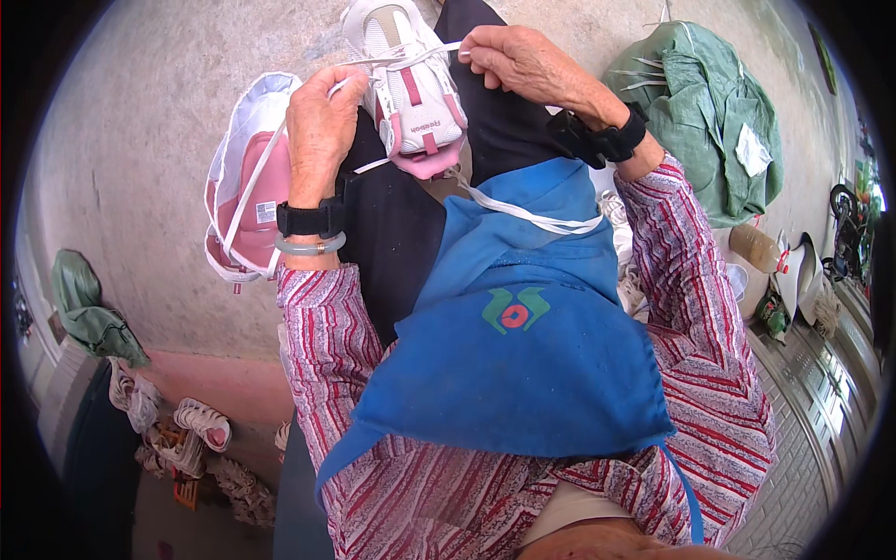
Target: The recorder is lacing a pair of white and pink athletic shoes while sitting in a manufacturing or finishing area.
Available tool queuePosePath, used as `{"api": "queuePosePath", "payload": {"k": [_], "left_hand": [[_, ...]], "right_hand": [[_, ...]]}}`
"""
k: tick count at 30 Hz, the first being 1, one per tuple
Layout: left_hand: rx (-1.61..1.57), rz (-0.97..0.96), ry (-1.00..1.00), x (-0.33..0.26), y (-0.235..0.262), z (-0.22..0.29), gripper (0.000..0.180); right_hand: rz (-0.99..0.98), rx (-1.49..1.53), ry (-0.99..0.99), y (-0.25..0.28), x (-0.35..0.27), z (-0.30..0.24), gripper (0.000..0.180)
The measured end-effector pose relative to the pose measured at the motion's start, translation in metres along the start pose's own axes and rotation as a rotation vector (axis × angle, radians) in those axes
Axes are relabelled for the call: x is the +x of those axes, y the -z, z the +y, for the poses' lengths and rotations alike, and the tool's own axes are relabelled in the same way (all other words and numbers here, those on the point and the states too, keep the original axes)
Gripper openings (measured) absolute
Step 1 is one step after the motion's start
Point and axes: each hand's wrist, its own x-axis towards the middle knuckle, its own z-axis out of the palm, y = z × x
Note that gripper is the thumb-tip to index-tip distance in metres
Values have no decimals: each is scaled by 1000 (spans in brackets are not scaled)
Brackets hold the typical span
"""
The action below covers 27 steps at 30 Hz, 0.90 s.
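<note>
A white and pink sneaker [425, 117] is held between my black-trousered knees. Its white shoelace [401, 62] crosses over the upper, with strands leading out to both sides. On the left, my left hand [322, 121] pinches one strand between thumb and fingers. My right hand [523, 63] grips the other strand on the right, slightly above the shoe. Close beside my left wrist is another white and pink shoe [257, 173], its pink inside showing and a loose lace across it. More white laces [537, 220] lie over my blue apron [523, 373].
A stuffed green sack [700, 121] stands on the concrete floor [168, 121] at the right. Several pale shoes [201, 425] are piled at the lower left near a green cloth [79, 299]. More shoes [621, 238] show beside my right thigh. A straw hat [798, 271] lies farther right.
</note>
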Motion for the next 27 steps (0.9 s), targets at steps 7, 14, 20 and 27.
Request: {"api": "queuePosePath", "payload": {"k": [7, 14, 20, 27], "left_hand": [[-437, -97, 203, 2, -9, 7, 15], [-460, -67, 162, -9, -16, 7, 15], [-470, -66, 195, -9, -4, 9, 17], [-161, -62, 55, -5, -4, 16, 18]], "right_hand": [[175, -45, 121, -14, 8, 0, 18], [251, -172, 282, -24, 17, 13, 17], [185, -261, 330, -26, 24, 8, 18], [35, 25, 123, -13, 25, -13, 19]]}}
